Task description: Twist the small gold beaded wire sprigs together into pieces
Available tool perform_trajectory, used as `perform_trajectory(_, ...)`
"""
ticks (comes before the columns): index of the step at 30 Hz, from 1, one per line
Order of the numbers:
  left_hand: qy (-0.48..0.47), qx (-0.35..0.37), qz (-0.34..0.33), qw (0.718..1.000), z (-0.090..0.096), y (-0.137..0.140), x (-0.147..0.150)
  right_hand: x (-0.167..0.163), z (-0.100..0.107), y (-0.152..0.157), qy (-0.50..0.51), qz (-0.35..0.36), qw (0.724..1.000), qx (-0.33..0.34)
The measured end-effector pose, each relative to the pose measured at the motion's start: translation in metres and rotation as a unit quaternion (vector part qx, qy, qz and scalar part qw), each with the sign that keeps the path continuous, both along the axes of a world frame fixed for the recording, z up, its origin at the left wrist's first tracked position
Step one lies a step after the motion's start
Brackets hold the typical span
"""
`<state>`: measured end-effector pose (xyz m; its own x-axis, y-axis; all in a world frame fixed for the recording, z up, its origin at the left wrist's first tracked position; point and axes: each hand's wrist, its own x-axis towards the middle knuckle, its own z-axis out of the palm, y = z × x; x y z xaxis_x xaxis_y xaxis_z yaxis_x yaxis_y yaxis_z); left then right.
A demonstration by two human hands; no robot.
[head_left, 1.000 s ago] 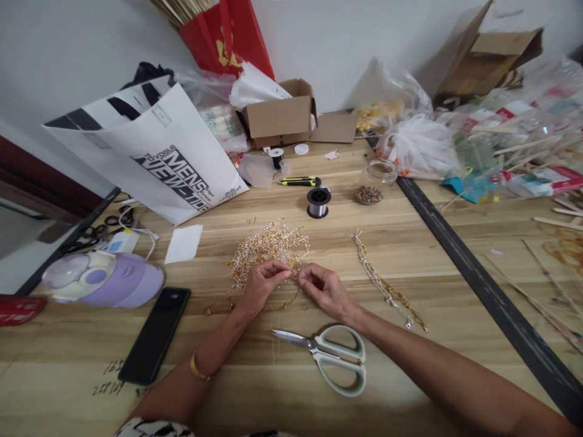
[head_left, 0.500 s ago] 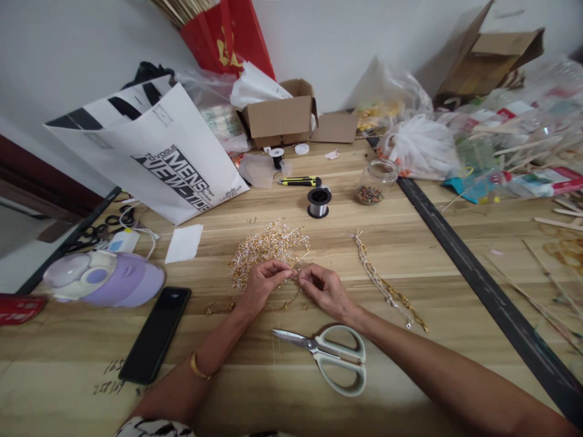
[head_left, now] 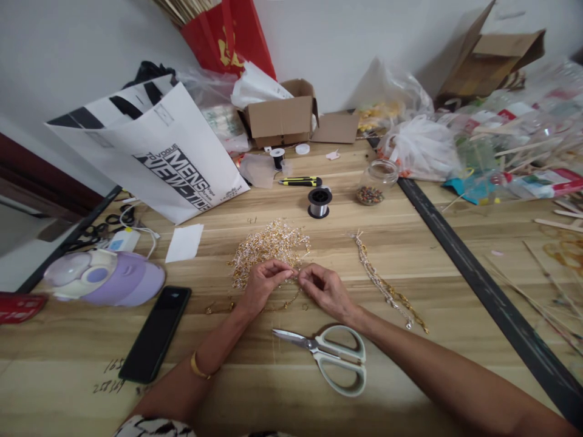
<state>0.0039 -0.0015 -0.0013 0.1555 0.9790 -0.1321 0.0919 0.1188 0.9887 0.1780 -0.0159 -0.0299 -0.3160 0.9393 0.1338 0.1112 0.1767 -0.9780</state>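
My left hand (head_left: 263,284) is closed in a pinch, its fingertips almost meeting those of my right hand (head_left: 325,291), also pinched. Between and below the fingertips hangs a thin gold beaded chain (head_left: 291,301), its lower part lying on the table; the exact spot where the fingers grip it is too small to make out. Just behind my left hand lies a heap of gold and clear beaded links (head_left: 268,246). Scissors (head_left: 319,352) with pale green handles lie in front of my hands, blades pointing left. Gold and silver chains (head_left: 382,282) stretch out right of my right hand.
A wire spool (head_left: 319,203), a yellow-black utility knife (head_left: 299,181) and a jar of beads (head_left: 374,183) stand or lie farther back. On the left are a phone (head_left: 155,335), a purple bottle (head_left: 109,276) and a white paper bag (head_left: 155,152). Plastic bags (head_left: 419,145) crowd the back right.
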Motion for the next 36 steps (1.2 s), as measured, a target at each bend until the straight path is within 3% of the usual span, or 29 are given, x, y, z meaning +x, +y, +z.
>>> perform_trajectory(36,-0.008,-0.013,0.003,1.0,0.0011,0.0009,0.0006,0.0003,0.0036,-0.0007,0.008,0.009,1.0,-0.004)
